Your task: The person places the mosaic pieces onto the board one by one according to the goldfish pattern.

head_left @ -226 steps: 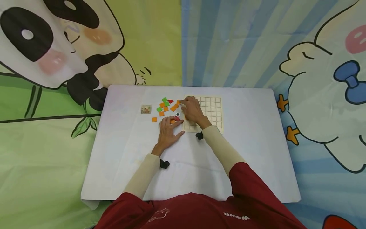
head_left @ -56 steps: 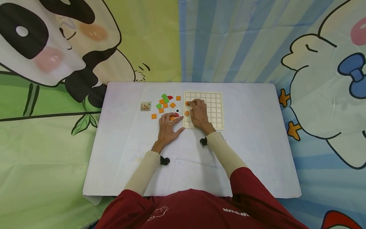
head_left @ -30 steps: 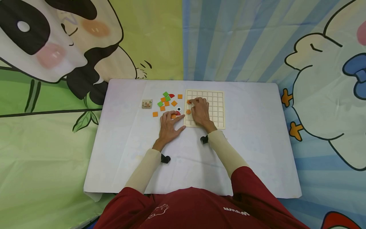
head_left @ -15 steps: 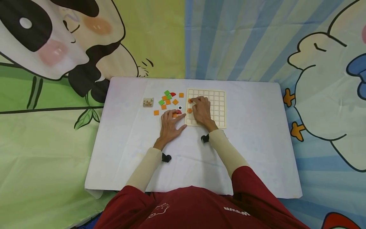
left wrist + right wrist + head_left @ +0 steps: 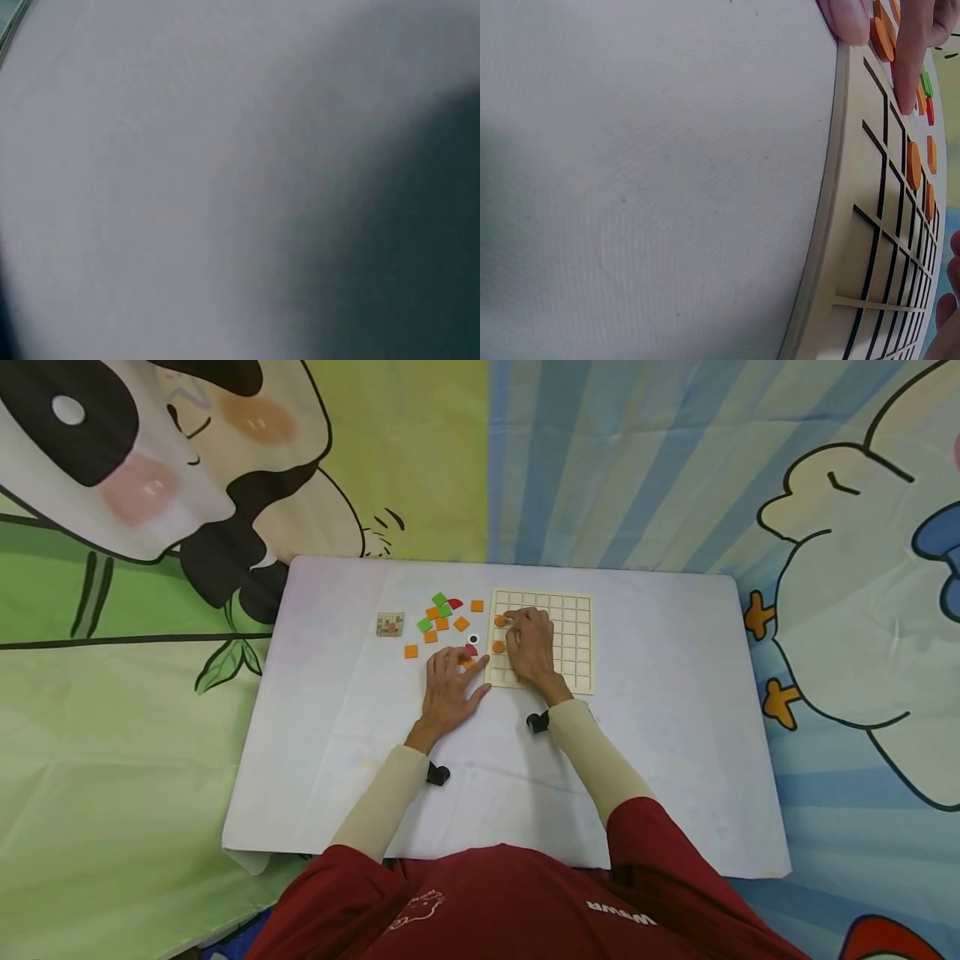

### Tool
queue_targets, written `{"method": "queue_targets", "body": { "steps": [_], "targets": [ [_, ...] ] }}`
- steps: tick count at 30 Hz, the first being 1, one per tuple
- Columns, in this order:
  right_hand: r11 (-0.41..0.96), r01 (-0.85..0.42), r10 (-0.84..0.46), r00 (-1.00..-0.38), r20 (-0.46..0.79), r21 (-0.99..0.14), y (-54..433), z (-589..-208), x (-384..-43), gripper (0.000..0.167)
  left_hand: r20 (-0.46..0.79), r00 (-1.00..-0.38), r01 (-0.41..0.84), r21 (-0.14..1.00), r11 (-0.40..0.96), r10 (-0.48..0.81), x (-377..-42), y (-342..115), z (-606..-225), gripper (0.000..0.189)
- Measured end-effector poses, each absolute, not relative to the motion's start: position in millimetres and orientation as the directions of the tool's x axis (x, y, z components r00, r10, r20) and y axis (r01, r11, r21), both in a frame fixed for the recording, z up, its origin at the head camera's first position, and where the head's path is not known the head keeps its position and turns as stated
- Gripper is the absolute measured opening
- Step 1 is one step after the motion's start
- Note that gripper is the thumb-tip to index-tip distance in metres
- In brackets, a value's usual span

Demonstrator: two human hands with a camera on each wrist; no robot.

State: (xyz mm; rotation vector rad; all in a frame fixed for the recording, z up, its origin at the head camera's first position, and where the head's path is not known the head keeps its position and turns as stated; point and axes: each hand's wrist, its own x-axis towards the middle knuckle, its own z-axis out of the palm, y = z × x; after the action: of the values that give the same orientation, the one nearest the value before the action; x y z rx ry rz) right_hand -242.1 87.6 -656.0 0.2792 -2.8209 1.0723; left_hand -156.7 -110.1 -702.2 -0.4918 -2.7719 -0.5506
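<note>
On the white table lies a wooden grid board (image 5: pixel 573 643). Two orange discs sit in its left column, an upper disc (image 5: pixel 500 621) and a lower disc (image 5: pixel 498 647). My right hand (image 5: pixel 531 647) is over the board, its index fingertip right at the upper disc's edge. In the right wrist view, the right fingers (image 5: pixel 948 307) show apart from the far disc (image 5: pixel 930 201). My left hand (image 5: pixel 448 689) rests spread at the board's left edge, its thumb (image 5: pixel 847 19) by the near corner. Beneath its fingers, an orange piece (image 5: pixel 468 664) is partly hidden. The left wrist view shows blurred tablecloth.
Left of the board lie several loose pieces: green squares (image 5: pixel 439 599), orange squares (image 5: pixel 477 607), a red half-round piece (image 5: pixel 455 604) and a white piece with a black centre (image 5: pixel 473 639). A small patterned card (image 5: pixel 390 624) is further left.
An orange disc has gone from the loose pieces to the board's upper left. My right hand has moved right from the pile and drawn back slightly from that disc. The left hand stays put.
</note>
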Motion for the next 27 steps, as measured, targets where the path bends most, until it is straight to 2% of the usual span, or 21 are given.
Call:
{"method": "queue_targets", "body": {
  "steps": [7,10,14,19,20,26,27],
  "targets": [
    [0.703,-0.220,-0.134,-0.975,0.178,-0.676,89,-652,-237,0.033,0.356,-0.913,0.332,0.359,0.872,0.201,-158,-109,-704,0.052],
    [0.690,-0.263,-0.201,-0.965,0.170,-0.674,85,-646,-235,0.025,0.364,-0.906,0.342,0.333,0.879,0.215,-158,-110,-705,0.052],
    [0.716,-0.308,-0.327,-0.941,0.089,-0.626,72,-630,-235,0.019,0.360,-0.899,0.356,0.267,0.896,0.250,-158,-110,-706,0.057],
    [0.820,-0.264,-0.351,-0.933,-0.082,-0.508,47,-611,-239,0.029,0.362,-0.890,0.363,0.198,0.911,0.276,-157,-111,-706,0.056],
    [0.835,-0.255,-0.351,-0.929,-0.114,-0.488,44,-621,-246,0.033,0.364,-0.889,0.365,0.197,0.910,0.277,-157,-110,-706,0.054],
    [0.902,-0.216,-0.322,-0.914,-0.248,-0.374,21,-613,-250,0.044,0.368,-0.891,0.368,0.245,0.897,0.266,-157,-110,-706,0.047],
    [0.912,-0.211,-0.313,-0.913,-0.263,-0.352,16,-600,-244,0.046,0.370,-0.891,0.369,0.253,0.894,0.264,-157,-111,-706,0.046]
  ]
}}
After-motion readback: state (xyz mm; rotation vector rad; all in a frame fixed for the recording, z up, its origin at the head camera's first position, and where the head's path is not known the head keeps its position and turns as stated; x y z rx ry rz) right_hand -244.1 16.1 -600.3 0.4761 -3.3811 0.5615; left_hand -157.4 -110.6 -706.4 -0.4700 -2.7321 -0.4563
